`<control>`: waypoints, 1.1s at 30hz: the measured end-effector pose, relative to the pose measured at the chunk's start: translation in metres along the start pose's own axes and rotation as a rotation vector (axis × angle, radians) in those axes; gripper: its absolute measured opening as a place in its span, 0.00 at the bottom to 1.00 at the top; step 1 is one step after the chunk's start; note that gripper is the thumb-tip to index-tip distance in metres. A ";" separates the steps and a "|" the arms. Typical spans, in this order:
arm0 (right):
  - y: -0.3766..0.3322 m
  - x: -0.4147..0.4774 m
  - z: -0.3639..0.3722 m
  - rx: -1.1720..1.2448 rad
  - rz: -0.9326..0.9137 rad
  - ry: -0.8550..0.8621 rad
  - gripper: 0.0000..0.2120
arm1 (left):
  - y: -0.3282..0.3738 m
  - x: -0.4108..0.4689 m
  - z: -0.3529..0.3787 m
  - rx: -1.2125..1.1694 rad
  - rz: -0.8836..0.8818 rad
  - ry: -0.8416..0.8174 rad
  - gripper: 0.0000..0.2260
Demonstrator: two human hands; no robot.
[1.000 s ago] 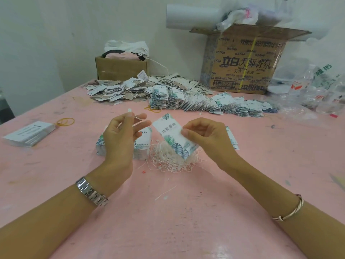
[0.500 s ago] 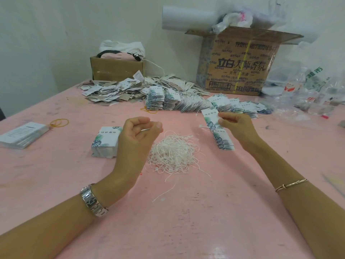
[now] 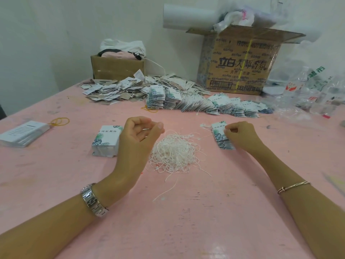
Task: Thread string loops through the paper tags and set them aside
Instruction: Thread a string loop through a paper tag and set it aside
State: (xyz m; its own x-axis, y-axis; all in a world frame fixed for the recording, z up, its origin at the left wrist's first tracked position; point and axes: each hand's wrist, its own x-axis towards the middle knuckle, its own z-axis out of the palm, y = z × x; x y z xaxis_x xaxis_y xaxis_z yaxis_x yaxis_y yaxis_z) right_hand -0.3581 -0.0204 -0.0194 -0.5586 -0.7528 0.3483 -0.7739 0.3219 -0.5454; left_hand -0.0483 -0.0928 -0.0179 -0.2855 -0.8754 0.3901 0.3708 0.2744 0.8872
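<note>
Pink tabletop (image 3: 186,221), I see right hand (image 3: 240,136) pinching white leaf-printed paper tag (image 3: 218,130), left hand (image 3: 139,135) curled, can't tell if holding anything, tangle of white string loops (image 3: 172,152) between both grips

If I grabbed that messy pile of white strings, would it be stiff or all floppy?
Probably floppy: the white string pile lies in loose curls and loops. It looks tangled, so lifting one strand would likely drag others along. The strands are thin, so it's likely very light and a push may scatter it.

Leaf-print tag stack (image 3: 219,135) beside string tangle (image 3: 172,152)
</note>
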 end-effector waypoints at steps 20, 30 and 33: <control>-0.019 -0.006 0.003 -0.220 -0.143 0.005 0.10 | -0.007 0.004 -0.005 0.253 0.043 -0.050 0.05; -0.103 -0.060 0.025 0.207 -0.480 -0.223 0.09 | -0.011 0.003 -0.008 0.524 0.141 -0.192 0.04; -0.110 -0.068 0.034 0.166 -0.490 -0.176 0.06 | -0.009 0.001 -0.005 0.555 0.153 -0.217 0.05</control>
State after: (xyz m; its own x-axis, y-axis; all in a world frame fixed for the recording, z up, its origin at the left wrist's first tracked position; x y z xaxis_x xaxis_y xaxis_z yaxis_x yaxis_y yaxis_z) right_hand -0.2248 -0.0246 -0.0092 -0.0745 -0.8813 0.4666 -0.8656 -0.1752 -0.4691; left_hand -0.0474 -0.0982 -0.0272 -0.4601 -0.7247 0.5130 -0.0767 0.6080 0.7902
